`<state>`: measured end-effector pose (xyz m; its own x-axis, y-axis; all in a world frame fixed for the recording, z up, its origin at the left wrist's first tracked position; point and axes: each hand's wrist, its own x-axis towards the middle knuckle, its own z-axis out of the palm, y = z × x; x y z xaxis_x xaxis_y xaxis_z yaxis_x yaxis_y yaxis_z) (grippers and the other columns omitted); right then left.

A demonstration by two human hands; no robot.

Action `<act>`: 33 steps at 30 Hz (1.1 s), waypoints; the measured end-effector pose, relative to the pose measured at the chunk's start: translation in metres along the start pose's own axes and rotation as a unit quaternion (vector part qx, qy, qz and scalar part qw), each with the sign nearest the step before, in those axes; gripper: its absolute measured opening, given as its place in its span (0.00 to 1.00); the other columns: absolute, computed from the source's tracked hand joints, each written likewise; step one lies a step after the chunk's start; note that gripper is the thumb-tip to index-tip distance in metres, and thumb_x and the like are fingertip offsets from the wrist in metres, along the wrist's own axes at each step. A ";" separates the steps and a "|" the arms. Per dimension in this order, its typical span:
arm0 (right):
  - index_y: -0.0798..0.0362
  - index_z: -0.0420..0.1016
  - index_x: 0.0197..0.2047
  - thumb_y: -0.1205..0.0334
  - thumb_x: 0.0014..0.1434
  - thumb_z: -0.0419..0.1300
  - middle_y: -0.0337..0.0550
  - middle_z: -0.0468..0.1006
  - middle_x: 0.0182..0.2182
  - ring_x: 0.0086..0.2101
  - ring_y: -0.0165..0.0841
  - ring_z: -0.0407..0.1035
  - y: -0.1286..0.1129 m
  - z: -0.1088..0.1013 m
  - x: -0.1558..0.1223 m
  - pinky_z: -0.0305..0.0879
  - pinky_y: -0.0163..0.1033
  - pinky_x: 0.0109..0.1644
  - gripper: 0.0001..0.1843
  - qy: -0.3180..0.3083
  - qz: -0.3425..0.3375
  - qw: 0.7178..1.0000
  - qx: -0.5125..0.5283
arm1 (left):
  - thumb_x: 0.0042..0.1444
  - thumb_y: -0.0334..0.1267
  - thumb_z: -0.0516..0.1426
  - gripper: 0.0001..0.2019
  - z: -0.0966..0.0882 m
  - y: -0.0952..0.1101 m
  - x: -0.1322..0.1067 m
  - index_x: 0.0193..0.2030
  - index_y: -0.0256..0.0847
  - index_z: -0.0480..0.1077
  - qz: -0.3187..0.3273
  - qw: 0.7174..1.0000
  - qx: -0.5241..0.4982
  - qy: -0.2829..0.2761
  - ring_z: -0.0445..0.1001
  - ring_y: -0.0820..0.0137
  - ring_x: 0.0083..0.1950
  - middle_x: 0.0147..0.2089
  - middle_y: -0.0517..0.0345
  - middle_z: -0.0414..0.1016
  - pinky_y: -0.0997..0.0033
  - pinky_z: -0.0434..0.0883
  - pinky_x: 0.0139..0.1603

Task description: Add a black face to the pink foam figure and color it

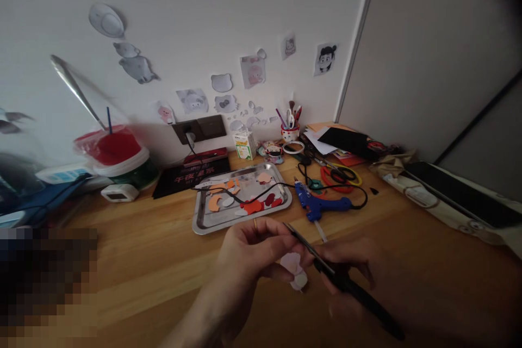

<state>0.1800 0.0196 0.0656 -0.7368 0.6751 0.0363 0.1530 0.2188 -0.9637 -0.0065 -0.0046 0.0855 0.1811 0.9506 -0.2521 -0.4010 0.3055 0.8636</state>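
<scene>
My left hand (261, 250) is closed in a pinch, holding a small pale pink and white cut-out (291, 265) just below its fingertips. In my right hand (350, 261) is a pair of black scissors (346, 283), seen edge-on, with narrow metal blades pointing up and left toward my left fingertips. The cut-out hangs beside the blades; whether they touch it, I cannot tell. Behind my hands, a metal tray (199, 223) bears orange, red and pale cut pieces. A blue glue gun (320, 204) lies right of the tray.
Beyond the glue gun are more scissors (340, 174), a pen cup (290, 133) and papers (346, 144). A small box (243, 145) stands behind the tray. A tub (126, 166) with a red bag is at left. A bag with a dark flat object (465, 190) lies right.
</scene>
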 end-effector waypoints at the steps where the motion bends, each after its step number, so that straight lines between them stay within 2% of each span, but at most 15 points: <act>1: 0.55 0.72 0.29 0.61 0.44 0.65 0.31 0.63 0.20 0.21 0.24 0.55 0.000 0.000 0.000 0.50 0.31 0.24 0.09 0.001 -0.002 1.000 -0.003 | 0.46 0.30 0.63 0.03 0.000 0.000 0.000 0.25 0.35 0.72 -0.002 1.000 0.000 0.001 0.75 0.74 0.27 0.24 0.58 0.76 0.84 0.70 0.21; 8: 0.55 0.74 0.33 0.60 0.45 0.65 0.31 0.62 0.20 0.22 0.25 0.55 0.004 0.000 0.002 0.50 0.32 0.25 0.11 0.003 0.001 1.000 -0.007 | 0.45 0.30 0.63 0.04 -0.001 -0.001 0.001 0.25 0.35 0.72 -0.001 1.000 -0.011 -0.003 0.75 0.74 0.26 0.24 0.58 0.76 0.83 0.70 0.21; 13: 0.55 0.73 0.31 0.60 0.44 0.65 0.31 0.61 0.20 0.21 0.24 0.54 0.002 0.001 0.001 0.51 0.31 0.24 0.11 -0.005 0.004 1.000 0.009 | 0.44 0.31 0.63 0.04 0.000 0.000 0.000 0.25 0.35 0.71 -0.001 1.000 -0.009 -0.007 0.74 0.74 0.25 0.24 0.57 0.76 0.83 0.70 0.22; 19: 0.55 0.71 0.30 0.60 0.46 0.64 0.31 0.60 0.20 0.21 0.23 0.53 0.000 0.000 0.000 0.51 0.29 0.22 0.09 -0.005 -0.019 0.998 -0.062 | 0.43 0.30 0.64 0.05 -0.001 0.001 0.001 0.25 0.35 0.71 -0.001 1.000 0.002 0.000 0.74 0.75 0.25 0.24 0.58 0.75 0.83 0.69 0.20; 25: 0.56 0.74 0.34 0.60 0.49 0.61 0.38 0.72 0.26 0.26 0.27 0.64 -0.008 -0.005 -0.003 0.61 0.30 0.28 0.09 -0.006 -0.007 0.995 -0.101 | 0.42 0.32 0.64 0.06 0.001 0.003 0.000 0.24 0.34 0.71 -0.001 1.000 0.015 0.012 0.71 0.77 0.23 0.24 0.57 0.76 0.83 0.70 0.20; 29: 0.54 0.74 0.34 0.62 0.51 0.60 0.39 0.75 0.27 0.28 0.30 0.68 -0.015 -0.008 -0.005 0.64 0.31 0.29 0.07 -0.005 0.019 0.991 -0.135 | 0.42 0.32 0.64 0.06 0.001 0.003 -0.001 0.23 0.34 0.71 -0.010 1.000 0.021 0.015 0.71 0.77 0.22 0.24 0.57 0.76 0.83 0.69 0.19; 31: 0.52 0.73 0.34 0.62 0.51 0.60 0.38 0.75 0.26 0.27 0.29 0.69 -0.016 -0.010 -0.007 0.64 0.31 0.28 0.06 0.003 -0.009 0.985 -0.173 | 0.42 0.32 0.64 0.07 -0.001 0.002 -0.001 0.23 0.35 0.70 -0.006 0.999 0.029 0.014 0.71 0.77 0.22 0.24 0.57 0.76 0.83 0.69 0.19; 33: 0.51 0.73 0.32 0.60 0.49 0.63 0.36 0.75 0.23 0.24 0.29 0.68 -0.015 -0.012 -0.008 0.63 0.31 0.25 0.06 0.043 -0.063 0.967 -0.245 | 0.43 0.33 0.64 0.06 -0.003 0.001 0.000 0.24 0.35 0.70 0.002 0.999 0.045 0.011 0.71 0.76 0.23 0.25 0.56 0.76 0.83 0.69 0.21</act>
<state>0.1917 0.0198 0.0826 -0.7158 0.6727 0.1873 0.3745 0.5962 -0.7102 -0.0093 -0.0042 0.0856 0.1592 0.9532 -0.2571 -0.3190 0.2961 0.9003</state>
